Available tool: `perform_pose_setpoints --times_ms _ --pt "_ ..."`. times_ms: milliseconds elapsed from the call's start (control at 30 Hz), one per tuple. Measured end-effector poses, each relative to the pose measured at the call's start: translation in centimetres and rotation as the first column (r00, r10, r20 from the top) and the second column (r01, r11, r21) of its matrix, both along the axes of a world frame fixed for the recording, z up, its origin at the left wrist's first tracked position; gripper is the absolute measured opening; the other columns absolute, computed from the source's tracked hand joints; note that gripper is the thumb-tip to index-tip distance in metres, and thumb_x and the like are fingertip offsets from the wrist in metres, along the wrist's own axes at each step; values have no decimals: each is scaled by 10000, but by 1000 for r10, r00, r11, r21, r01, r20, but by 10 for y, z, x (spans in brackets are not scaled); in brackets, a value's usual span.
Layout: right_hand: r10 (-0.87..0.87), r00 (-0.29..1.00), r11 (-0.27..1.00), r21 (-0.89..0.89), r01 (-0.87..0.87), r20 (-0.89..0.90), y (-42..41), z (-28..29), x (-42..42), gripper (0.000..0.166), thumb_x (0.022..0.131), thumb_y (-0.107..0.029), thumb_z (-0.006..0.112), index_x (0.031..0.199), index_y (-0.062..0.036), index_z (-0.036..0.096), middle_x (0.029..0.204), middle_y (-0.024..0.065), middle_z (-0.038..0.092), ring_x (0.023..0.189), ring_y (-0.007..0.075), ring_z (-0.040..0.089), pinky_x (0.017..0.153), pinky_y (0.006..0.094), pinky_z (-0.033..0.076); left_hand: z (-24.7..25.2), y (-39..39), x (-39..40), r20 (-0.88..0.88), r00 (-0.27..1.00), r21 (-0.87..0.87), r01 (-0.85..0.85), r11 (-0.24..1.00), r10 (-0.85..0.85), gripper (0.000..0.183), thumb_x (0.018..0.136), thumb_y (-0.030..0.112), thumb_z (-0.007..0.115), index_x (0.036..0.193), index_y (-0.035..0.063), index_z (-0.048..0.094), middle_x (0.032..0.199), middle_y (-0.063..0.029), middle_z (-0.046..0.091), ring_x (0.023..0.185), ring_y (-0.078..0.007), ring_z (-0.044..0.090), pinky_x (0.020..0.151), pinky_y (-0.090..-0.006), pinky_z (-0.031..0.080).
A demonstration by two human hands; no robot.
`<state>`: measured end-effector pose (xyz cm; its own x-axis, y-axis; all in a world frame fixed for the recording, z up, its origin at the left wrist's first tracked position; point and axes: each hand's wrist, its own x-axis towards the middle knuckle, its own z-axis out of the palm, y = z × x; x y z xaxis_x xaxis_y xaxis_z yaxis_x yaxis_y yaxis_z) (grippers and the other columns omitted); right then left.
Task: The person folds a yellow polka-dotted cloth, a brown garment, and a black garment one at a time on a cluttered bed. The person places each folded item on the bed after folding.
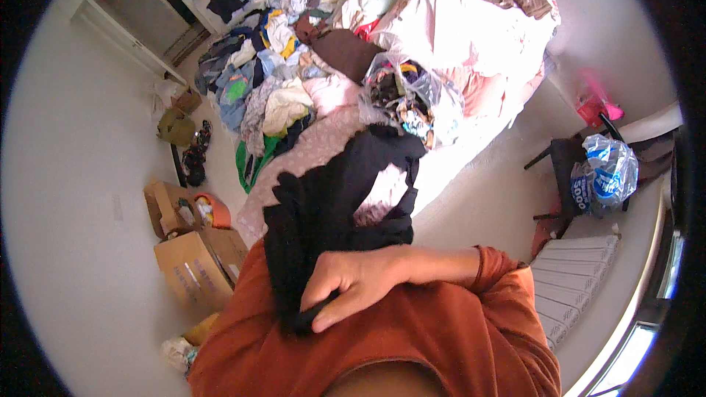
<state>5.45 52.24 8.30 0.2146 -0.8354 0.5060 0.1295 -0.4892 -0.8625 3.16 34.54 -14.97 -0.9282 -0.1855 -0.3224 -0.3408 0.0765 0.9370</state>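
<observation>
A black garment point(314, 204) lies bunched and partly spread over the near end of the bed, with a gap in it that shows pale pink cloth. My right hand point(353, 286) reaches across my chest from the right, its thumb and fingers closed on a fold of the garment's near edge. My left hand is hidden; the left sleeve runs up under the black cloth. Just beyond the garment stands a clear plastic bag point(449, 99) filled with mixed clothes. The pink patterned bedding point(314, 154) lies beneath.
A large heap of clothes point(237, 88) covers the bed's left and far parts. Cardboard boxes point(193, 270) and an orange basket point(220, 214) stand on the left. At the right are a dark chair point(565, 171) bearing a printed plastic bag point(612, 176) and a white radiator point(573, 275).
</observation>
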Motion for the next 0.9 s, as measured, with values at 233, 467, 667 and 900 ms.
perform_pose_setpoints --times_ms 233,467,667,900 --pt "-937 84 -23 303 953 -338 20 -81 -63 245 780 -161 657 835 -23 462 547 -13 433 510 60 409 456 236 333 33 2 -15 -44 999 131 21 991 -15 191 823 112 499 986 24 545 1009 -87 539 937 -180 501 832 -305 415" --pt "-931 36 52 -33 998 -363 15 -75 -53 290 808 -177 604 657 -22 411 567 176 392 504 344 408 454 352 353 54 9 -27 -83 996 202 58 978 -42 210 818 112 504 1007 26 541 1023 -90 537 948 -187 503 838 -306 413" --pt "-467 846 875 0 483 -255 -5 -36 9 329 849 -216 549 644 -16 387 567 163 385 503 255 424 471 340 344 81 22 -47 -168 984 228 88 970 -50 228 814 111 509 1025 28 537 1035 -92 535 958 -192 504 843 -307 413" --pt "-323 946 896 329 299 18 16 -37 -12 277 781 -196 659 707 -23 455 583 -4 385 548 61 364 478 264 309 106 53 -70 -266 960 246 156 956 -88 250 809 111 515 1045 30 533 1049 -95 533 969 -199 505 849 -308 411"
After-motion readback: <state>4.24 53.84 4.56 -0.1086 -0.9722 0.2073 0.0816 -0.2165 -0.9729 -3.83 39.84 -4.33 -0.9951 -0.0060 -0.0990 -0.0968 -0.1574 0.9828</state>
